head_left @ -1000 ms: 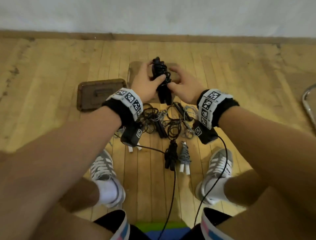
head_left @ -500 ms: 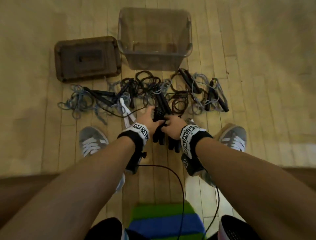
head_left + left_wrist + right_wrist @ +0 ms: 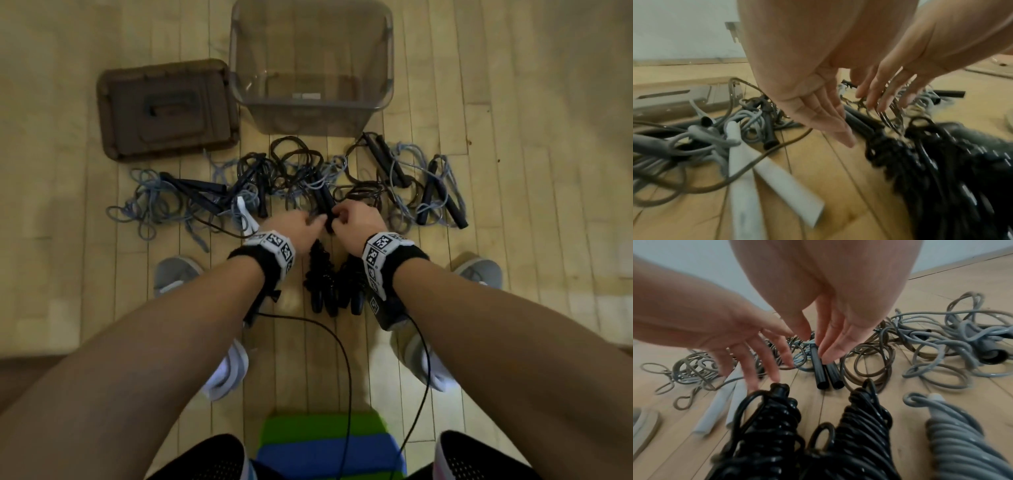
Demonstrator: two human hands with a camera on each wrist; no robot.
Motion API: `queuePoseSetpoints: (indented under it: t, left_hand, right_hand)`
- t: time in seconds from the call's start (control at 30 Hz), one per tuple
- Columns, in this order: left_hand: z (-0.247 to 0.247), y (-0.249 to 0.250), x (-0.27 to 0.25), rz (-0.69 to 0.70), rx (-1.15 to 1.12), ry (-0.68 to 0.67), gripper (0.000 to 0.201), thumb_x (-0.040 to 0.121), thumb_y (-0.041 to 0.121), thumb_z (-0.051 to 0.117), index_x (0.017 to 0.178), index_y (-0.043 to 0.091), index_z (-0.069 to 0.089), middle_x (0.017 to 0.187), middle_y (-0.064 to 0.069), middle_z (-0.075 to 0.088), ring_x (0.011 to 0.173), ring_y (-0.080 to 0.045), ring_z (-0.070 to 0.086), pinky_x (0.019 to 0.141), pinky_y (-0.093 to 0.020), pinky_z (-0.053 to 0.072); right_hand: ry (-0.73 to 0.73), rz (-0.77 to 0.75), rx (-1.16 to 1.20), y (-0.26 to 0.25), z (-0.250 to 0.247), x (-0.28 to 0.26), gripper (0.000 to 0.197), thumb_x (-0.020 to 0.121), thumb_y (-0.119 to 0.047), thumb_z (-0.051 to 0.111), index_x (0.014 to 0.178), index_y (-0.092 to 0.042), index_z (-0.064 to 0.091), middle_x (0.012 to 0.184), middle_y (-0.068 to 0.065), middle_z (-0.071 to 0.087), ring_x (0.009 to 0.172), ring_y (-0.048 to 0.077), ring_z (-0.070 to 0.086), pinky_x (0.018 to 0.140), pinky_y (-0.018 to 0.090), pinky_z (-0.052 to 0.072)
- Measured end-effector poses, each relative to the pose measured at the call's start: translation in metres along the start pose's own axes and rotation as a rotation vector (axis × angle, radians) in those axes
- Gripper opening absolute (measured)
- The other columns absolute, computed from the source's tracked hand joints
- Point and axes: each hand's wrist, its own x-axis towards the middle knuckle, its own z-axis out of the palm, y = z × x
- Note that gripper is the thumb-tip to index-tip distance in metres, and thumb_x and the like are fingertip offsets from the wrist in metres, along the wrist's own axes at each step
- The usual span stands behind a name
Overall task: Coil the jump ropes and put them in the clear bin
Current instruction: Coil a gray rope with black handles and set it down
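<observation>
Right hand [image 3: 830,331] is down on a pair of black handles [image 3: 826,369] lying side by side on the floor [image 3: 513,240]. Its fingertips [image 3: 833,352] pinch the far ends, so that grip is narrow and on the handles. Left hand [image 3: 748,344] hovers just beside, fingers spread and relaxed, holding nothing; grip wide.

Key relation: the handles' long axis runs toward the person, open butt ends nearest, rope ends pointing away into the tangle [image 3: 342,185]. They sit right under the right hand, the left just to its left. Right hand is on them, so the lift is likely its job; left looks placed to gather the trailing brown rope [image 3: 865,363].

Loose ropes, grey and brown, are strewn in a band across the floor between the person's shoes and the clear bin [image 3: 311,102]. The bin stands beyond the tangle and looks empty. A dark lid [image 3: 164,109] lies to its left.

Wrapped bundles lie on the floor near the wrists: two black ones [image 3: 818,434] and a grey one [image 3: 953,434]. None binned yet. White handles [image 3: 764,175] lie left of the left hand.
</observation>
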Motion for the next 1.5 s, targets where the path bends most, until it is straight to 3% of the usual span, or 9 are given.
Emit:
queuePoseSetpoints:
  t: [0.1,0.23,0.5,0.67,0.93,1.07,1.2,1.33,1.5]
  left_hand:
    - [-0.018,0.007,0.021,0.026,-0.099,0.049,0.033,0.104,0.033,0.042,0.106,0.016,0.07,0.107,-0.013,0.071,0.091,-0.032,0.064,0.079,-0.038,0.053]
    - [-0.015,0.022,0.039,-0.077,-0.301,0.079,0.036,0.103,0.016,0.044,0.13,0.015,0.067,0.128,-0.012,0.067,0.109,-0.034,0.063,0.091,-0.038,0.054]
    - [-0.005,0.019,0.056,-0.215,-0.539,0.092,0.028,0.102,0.024,0.051,0.127,0.015,0.059,0.107,-0.003,0.057,0.093,-0.024,0.052,0.08,-0.03,0.038]
    - [-0.017,0.02,0.046,-0.161,-0.58,0.113,0.022,0.096,0.034,0.065,0.077,0.023,0.063,0.09,-0.006,0.068,0.088,-0.028,0.064,0.077,-0.032,0.047]
    - [-0.048,0.039,-0.005,-0.107,-0.811,0.256,0.016,0.09,0.026,0.079,0.083,0.025,0.064,0.089,-0.004,0.073,0.089,-0.025,0.071,0.086,-0.039,0.061]
    - [-0.09,0.067,-0.038,-0.012,-0.865,0.361,0.015,0.085,0.031,0.08,0.078,0.028,0.068,0.087,-0.004,0.077,0.089,-0.025,0.074,0.088,-0.045,0.061]
    - [-0.143,0.091,-0.073,0.105,-0.885,0.444,0.015,0.088,0.035,0.073,0.075,0.027,0.078,0.082,0.0,0.078,0.086,-0.025,0.075,0.088,-0.046,0.061]
    - [-0.195,0.11,-0.105,0.201,-0.871,0.498,0.029,0.077,0.046,0.067,0.077,0.021,0.08,0.09,-0.009,0.079,0.09,-0.026,0.074,0.09,-0.05,0.059]
    - [-0.251,0.133,-0.148,0.368,-0.773,0.6,0.042,0.079,0.045,0.049,0.09,0.018,0.079,0.098,0.0,0.074,0.09,-0.022,0.065,0.082,-0.034,0.049]
  right_hand:
    - [0.018,-0.02,0.012,-0.01,0.003,0.015,0.041,0.097,-0.022,0.057,0.137,-0.017,0.06,0.128,0.008,0.067,0.119,0.029,0.061,0.096,0.033,0.05]
    - [0.055,0.026,-0.016,-0.016,0.011,0.034,0.043,0.093,-0.021,0.056,0.136,-0.022,0.058,0.129,0.013,0.061,0.114,0.035,0.06,0.091,0.042,0.052]
    - [-0.036,0.041,0.028,-0.005,0.026,0.048,0.045,0.093,-0.035,0.064,0.131,-0.014,0.053,0.12,0.016,0.061,0.105,0.035,0.062,0.077,0.036,0.046]
    - [-0.005,0.01,-0.01,-0.014,0.009,0.029,0.052,0.095,-0.046,0.058,0.14,-0.023,0.05,0.134,0.016,0.043,0.097,0.038,0.06,0.084,0.038,0.047]
    - [0.024,-0.081,0.175,-0.038,-0.029,-0.014,0.05,0.089,-0.043,0.067,0.133,-0.023,0.054,0.113,0.004,0.067,0.098,0.026,0.065,0.079,0.032,0.05]
    - [0.068,-0.189,0.434,-0.046,-0.056,-0.032,0.061,0.074,-0.056,0.066,0.128,-0.034,0.049,0.108,0.005,0.072,0.094,0.03,0.071,0.084,0.052,0.06]
    - [0.142,-0.309,0.509,-0.081,-0.113,-0.074,0.032,0.09,-0.034,0.067,0.115,-0.024,0.051,0.102,0.012,0.072,0.088,0.035,0.073,0.08,0.057,0.06]
    - [0.146,-0.4,0.503,-0.11,-0.167,-0.104,0.023,0.097,-0.01,0.063,0.114,-0.014,0.049,0.103,0.021,0.071,0.082,0.035,0.074,0.074,0.047,0.063]
    - [0.208,-0.545,0.458,-0.139,-0.222,-0.149,0.016,0.101,-0.015,0.059,0.116,-0.011,0.054,0.074,0.005,0.064,0.062,0.02,0.06,0.054,0.027,0.052]
